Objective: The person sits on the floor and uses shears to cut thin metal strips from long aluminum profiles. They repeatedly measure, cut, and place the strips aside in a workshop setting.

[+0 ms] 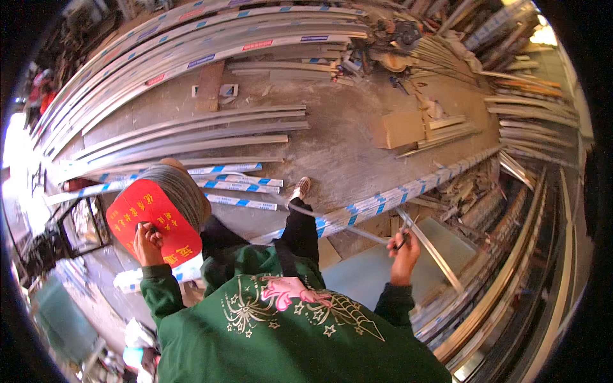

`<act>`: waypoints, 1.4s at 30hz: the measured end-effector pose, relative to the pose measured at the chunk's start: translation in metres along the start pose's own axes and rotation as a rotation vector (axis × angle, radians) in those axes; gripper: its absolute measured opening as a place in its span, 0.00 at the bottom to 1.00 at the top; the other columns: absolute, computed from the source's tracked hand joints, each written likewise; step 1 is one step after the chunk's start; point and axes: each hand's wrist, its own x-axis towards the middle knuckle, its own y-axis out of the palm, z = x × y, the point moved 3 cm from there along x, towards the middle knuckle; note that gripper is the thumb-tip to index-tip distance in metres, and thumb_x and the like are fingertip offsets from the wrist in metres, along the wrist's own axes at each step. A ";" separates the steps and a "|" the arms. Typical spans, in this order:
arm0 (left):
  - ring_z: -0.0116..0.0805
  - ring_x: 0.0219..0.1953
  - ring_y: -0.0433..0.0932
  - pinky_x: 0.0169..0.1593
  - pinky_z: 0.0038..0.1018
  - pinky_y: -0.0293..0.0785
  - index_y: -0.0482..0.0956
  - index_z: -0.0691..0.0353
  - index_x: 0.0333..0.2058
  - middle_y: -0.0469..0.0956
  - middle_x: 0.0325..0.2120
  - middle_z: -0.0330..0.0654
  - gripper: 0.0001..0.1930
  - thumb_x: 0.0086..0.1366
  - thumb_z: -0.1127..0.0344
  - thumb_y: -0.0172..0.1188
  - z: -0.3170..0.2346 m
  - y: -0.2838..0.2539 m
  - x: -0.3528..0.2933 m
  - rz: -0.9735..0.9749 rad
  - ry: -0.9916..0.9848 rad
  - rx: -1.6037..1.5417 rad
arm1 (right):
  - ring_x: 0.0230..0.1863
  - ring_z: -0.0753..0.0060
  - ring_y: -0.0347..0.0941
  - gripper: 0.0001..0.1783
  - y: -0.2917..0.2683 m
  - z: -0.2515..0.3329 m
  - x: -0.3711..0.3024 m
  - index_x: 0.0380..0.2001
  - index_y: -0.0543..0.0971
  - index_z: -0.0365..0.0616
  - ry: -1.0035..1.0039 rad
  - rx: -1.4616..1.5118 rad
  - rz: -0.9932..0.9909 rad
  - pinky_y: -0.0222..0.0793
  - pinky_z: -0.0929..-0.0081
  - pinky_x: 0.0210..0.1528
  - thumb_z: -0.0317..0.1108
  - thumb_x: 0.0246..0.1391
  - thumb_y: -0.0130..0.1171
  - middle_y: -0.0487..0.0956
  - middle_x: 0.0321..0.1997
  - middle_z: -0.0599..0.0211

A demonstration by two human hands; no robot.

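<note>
On my left is a big spool (177, 190) wound with grey strip, its side covered by a red card (155, 220) with yellow lettering. My left hand (149, 244) has its fingers closed at the dark middle of that card, gripping the spool there. Out to the right, my right hand (404, 253) is wrapped round a pair of scissors (407, 228) with dark handles and the blades pointing up and away. A loose length of grey strip (332, 221) runs from the spool across my legs to the right hand. Whether those fingers also pinch its end, I cannot tell.
Long wrapped bars (408, 190) cross behind my leg, and more profiles (191, 137) lie ahead on the left. A cardboard box (399, 130) sits on the floor beyond. To the right are a glass sheet (370, 271) and long stacked lengths (491, 281).
</note>
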 end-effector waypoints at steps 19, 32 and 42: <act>0.42 0.16 0.73 0.15 0.35 0.67 0.76 0.66 0.32 0.76 0.25 0.47 0.22 0.69 0.49 0.54 0.282 0.166 -0.110 -0.715 -0.362 -0.076 | 0.34 0.82 0.67 0.17 -0.020 0.237 0.383 0.49 0.74 0.43 -0.374 0.111 0.252 0.64 0.79 0.32 0.40 0.62 0.61 0.73 0.35 0.74; 0.43 0.16 0.74 0.20 0.37 0.74 0.77 0.70 0.29 0.77 0.24 0.46 0.25 0.72 0.49 0.48 0.343 0.348 -0.178 -0.989 -0.531 -0.148 | 0.33 0.80 0.64 0.21 0.091 0.417 0.550 0.56 0.73 0.43 -0.711 -0.016 0.395 0.59 0.70 0.32 0.45 0.69 0.51 0.73 0.38 0.72; 0.34 0.11 0.73 0.13 0.30 0.64 0.74 0.63 0.30 0.75 0.22 0.42 0.24 0.72 0.45 0.45 0.407 0.508 -0.254 -1.110 -0.444 -0.463 | 0.31 0.80 0.67 0.17 0.289 0.455 0.559 0.53 0.74 0.42 -0.639 -0.090 1.111 0.60 0.74 0.27 0.40 0.67 0.55 0.73 0.32 0.72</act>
